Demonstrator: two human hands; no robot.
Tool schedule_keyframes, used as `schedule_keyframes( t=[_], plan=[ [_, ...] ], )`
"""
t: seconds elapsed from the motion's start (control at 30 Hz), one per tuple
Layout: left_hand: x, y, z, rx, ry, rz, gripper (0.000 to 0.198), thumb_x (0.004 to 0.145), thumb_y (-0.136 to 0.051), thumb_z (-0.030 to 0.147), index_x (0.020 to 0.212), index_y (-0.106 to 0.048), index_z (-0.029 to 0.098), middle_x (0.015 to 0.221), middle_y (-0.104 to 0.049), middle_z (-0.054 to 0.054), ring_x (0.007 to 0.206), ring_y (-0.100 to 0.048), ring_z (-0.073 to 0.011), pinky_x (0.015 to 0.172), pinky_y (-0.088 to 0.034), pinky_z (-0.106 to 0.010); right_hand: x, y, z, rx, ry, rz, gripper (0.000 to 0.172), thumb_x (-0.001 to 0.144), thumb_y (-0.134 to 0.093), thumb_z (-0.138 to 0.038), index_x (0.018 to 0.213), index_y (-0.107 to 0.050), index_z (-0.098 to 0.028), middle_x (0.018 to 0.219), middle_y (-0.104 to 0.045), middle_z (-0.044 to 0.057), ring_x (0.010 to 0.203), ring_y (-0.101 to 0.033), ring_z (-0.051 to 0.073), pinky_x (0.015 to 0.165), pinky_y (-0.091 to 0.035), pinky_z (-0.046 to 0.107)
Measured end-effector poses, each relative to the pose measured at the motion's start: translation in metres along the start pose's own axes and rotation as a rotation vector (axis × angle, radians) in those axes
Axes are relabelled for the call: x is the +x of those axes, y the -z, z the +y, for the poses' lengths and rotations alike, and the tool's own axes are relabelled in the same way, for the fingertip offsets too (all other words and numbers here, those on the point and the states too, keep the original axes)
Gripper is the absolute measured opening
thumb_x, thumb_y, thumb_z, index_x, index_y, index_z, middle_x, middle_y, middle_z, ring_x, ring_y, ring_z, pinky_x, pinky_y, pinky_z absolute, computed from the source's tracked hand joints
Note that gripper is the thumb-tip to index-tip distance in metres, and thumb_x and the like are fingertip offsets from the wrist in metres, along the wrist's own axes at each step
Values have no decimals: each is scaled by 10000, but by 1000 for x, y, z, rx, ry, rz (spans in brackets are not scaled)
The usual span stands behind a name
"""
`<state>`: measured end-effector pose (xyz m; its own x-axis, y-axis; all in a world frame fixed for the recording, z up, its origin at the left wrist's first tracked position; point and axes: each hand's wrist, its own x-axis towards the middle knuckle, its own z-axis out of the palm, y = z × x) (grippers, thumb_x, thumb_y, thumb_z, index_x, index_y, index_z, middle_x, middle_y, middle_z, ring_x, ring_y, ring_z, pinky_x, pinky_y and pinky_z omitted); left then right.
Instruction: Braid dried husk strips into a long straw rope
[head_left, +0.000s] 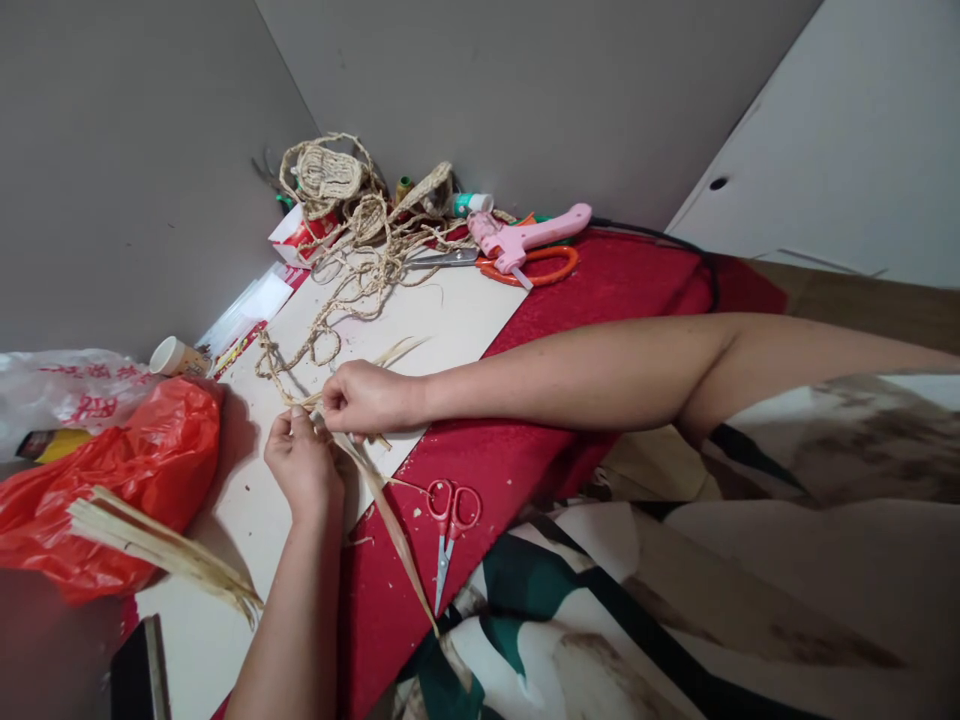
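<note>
Both hands are closed on dry husk strips: the left hand pinches them, with the right hand touching just beyond it. If the grip loosens, the braided cord running away past the knuckles could unravel. Twisting too hard could snap a brittle strip.

There are two hands: left hand, right hand. Two scissors: red scissors, orange scissors up top. Two bags at left: red bag, white bag. One glue gun, one braided rope, one cup.
</note>
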<state>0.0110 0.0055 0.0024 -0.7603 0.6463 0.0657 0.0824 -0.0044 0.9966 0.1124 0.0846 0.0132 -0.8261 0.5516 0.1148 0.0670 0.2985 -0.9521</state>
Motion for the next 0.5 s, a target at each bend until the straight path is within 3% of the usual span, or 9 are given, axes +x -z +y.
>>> schedule_keyframes(
  t=[0.1, 0.27, 0.4, 0.43, 0.47, 0.5],
  plan=[
    [1, 1, 1, -60, 48, -10, 201, 724, -616, 305, 706, -448, 196, 410, -347, 123, 306, -266, -42, 341, -187, -163, 6, 10, -4, 161, 34, 132, 89, 711, -508, -138, 622, -499, -136, 503, -543, -11, 453, -521, 73, 459, -407, 166],
    [4, 4, 0, -65, 63, -25, 236, 720, -626, 340, 700, -439, 198, 419, -341, 124, 299, -254, -36, 324, -186, -160, 12, 52, -32, 784, -101, 288, 140, 829, -373, -126, 696, -397, -164, 553, -576, -17, 459, -525, 60, 490, -434, 173],
    [4, 4, -1, -78, 79, -26, 230, 712, -628, 337, 710, -449, 193, 425, -354, 121, 296, -263, -33, 321, -186, -155, -5, 118, -67, 889, 40, 481, 279, 857, -288, -184, 581, -255, -155, 410, -341, -112, 349, -246, -37, 419, -154, 128],
    [4, 4, -1, -80, 85, -24, 229, 711, -628, 338, 711, -452, 191, 424, -354, 120, 296, -265, -33, 321, -185, -154, -15, 137, -75, 867, 100, 573, 317, 842, -268, -249, 551, -202, -144, 409, -299, -113, 376, -243, -53, 431, -118, 146],
    [4, 4, -1, -82, 92, -19, 230, 711, -628, 341, 712, -455, 190, 422, -352, 120, 295, -265, -33, 321, -185, -154, -25, 157, -84, 750, 171, 798, 349, 804, -255, -268, 509, -132, -127, 431, -320, -95, 450, -320, -62, 448, -133, 163],
    [5, 5, -1, -83, 98, -14, 232, 711, -629, 346, 710, -459, 188, 420, -351, 120, 294, -263, -33, 320, -186, -153, -37, 177, -93, 585, 253, 1020, 367, 764, -223, -267, 484, -38, -117, 507, -432, -60, 628, -449, -36, 481, -196, 174]
  ],
)
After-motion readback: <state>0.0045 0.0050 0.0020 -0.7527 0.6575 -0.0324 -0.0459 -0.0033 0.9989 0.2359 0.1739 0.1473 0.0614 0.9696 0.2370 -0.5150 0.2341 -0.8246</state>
